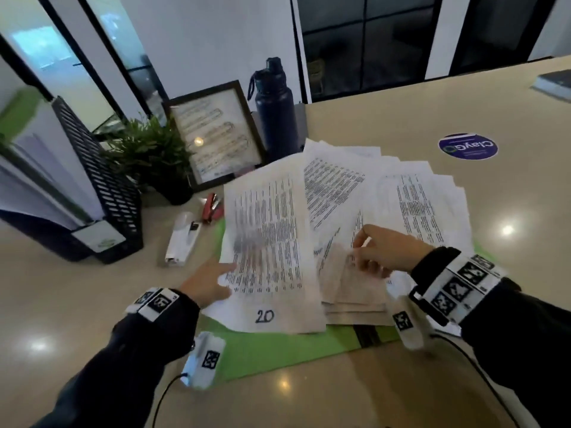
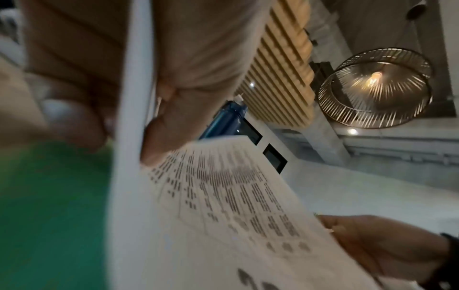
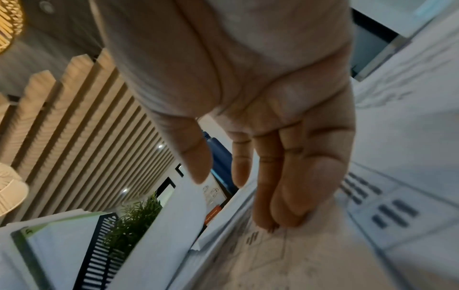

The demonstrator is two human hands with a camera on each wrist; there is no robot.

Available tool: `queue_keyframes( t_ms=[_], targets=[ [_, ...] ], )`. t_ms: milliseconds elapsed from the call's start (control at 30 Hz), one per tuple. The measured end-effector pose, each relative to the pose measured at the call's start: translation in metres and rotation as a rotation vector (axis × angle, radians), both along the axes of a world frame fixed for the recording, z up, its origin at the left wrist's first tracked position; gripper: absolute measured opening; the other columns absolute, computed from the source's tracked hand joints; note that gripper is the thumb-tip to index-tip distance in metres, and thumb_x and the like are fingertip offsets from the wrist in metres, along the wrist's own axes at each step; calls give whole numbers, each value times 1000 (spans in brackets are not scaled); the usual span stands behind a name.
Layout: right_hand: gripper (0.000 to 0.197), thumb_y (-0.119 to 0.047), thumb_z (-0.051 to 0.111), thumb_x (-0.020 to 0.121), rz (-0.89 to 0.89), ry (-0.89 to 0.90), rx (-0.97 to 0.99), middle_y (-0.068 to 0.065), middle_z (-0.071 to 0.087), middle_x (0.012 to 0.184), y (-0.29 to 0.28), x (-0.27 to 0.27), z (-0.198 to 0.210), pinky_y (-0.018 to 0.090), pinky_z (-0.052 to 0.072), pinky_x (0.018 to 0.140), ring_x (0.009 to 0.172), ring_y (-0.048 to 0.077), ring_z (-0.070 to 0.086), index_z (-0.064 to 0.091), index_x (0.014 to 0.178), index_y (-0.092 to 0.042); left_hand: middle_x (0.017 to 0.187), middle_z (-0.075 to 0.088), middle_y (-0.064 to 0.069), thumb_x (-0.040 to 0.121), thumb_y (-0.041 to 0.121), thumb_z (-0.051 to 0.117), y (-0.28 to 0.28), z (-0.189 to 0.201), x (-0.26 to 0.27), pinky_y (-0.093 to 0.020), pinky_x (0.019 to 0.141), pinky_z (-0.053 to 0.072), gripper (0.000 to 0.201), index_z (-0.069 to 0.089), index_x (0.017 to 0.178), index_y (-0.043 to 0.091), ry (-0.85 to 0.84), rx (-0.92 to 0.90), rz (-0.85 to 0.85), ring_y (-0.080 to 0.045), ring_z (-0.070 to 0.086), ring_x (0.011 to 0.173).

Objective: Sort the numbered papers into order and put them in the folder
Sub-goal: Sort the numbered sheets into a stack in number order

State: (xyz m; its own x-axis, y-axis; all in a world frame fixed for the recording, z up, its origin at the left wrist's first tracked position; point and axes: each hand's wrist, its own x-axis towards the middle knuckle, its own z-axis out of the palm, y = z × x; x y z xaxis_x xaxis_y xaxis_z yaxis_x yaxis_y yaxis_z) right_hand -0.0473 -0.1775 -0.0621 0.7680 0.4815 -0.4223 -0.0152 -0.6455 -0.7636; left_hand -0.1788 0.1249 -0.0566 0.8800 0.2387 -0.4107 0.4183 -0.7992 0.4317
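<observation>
Left hand pinches sheet 20; right hand, fingers loose, should fan the papers gently, reading every number.

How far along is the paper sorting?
Early. Done: nothing filed; the green folder lies under loose papers fanned out unordered. In hand: left hand pinches sheet 20; right hand fingers the pile. Left: ordering, stacking and filing.

The left hand pinches the edge of a printed sheet above the green folder. The right hand touches the sheet's far edge under a wire lamp.
</observation>
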Motion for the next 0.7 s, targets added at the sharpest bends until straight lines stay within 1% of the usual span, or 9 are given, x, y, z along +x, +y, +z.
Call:
queue_keyframes(
  t_ms=[133,233,300,400,500,533,600,633,700],
  targets=[
    [15,-19,57,91,-85,95,50,12,64,74,1,3,-7,24,43,45,54,22,50,49,98,-8,150,27,-11,87,3,57,8,0,0,-28,109,27,58,38,141,13,71,103,13,-24,30,137],
    [16,-19,55,93,-100,102,24,11,60,74,-4,1,-10,24,47,45,56,21,50,52,101,-5,143,42,-10,89,16,60,3,3,4,-30,105,36,50,45,136,7,132,235,-52,-23,43,128],
    [13,-17,54,93,-107,113,38,12,61,74,-8,3,-13,25,47,47,54,21,49,52,99,-6,135,51,-9,89,23,59,0,5,5,-30,100,40,42,54,128,6,155,252,-106,-22,50,120],
    [8,-15,53,93,-112,141,72,11,61,69,-13,5,-16,26,46,47,49,19,48,52,94,-7,113,54,-4,93,17,51,-4,12,4,-25,89,41,22,62,108,7,185,217,-192,-20,53,107],
    [8,-16,52,94,-109,134,61,12,61,71,-13,6,-16,26,45,45,50,20,48,52,93,-7,135,49,0,94,13,47,-6,19,-1,-24,98,39,36,53,129,15,209,200,-248,-13,52,116],
    [8,-17,52,94,-106,128,49,12,61,72,-12,6,-16,26,46,45,51,21,49,52,93,-9,136,51,-3,94,14,47,-6,22,-4,-21,88,43,39,50,133,19,229,192,-254,-10,57,102],
    [9,-19,52,94,-86,103,13,11,61,72,-10,6,-16,25,47,45,52,20,50,52,92,-11,119,62,-10,94,17,46,-7,28,-10,-18,62,43,44,45,137,27,280,146,-213,-6,54,63],
    [9,-20,52,94,-77,83,-10,10,61,71,-9,6,-16,24,46,44,52,19,50,52,92,-11,113,64,-11,94,17,46,-8,33,-11,-18,56,42,45,44,137,29,301,145,-197,-7,50,54],
    [10,-21,51,94,-71,53,-33,8,62,68,-9,6,-17,22,42,43,49,18,49,53,92,-11,118,63,-14,95,17,44,-10,47,-10,-17,51,40,44,43,138,29,304,202,-209,-8,47,49]
  ],
)
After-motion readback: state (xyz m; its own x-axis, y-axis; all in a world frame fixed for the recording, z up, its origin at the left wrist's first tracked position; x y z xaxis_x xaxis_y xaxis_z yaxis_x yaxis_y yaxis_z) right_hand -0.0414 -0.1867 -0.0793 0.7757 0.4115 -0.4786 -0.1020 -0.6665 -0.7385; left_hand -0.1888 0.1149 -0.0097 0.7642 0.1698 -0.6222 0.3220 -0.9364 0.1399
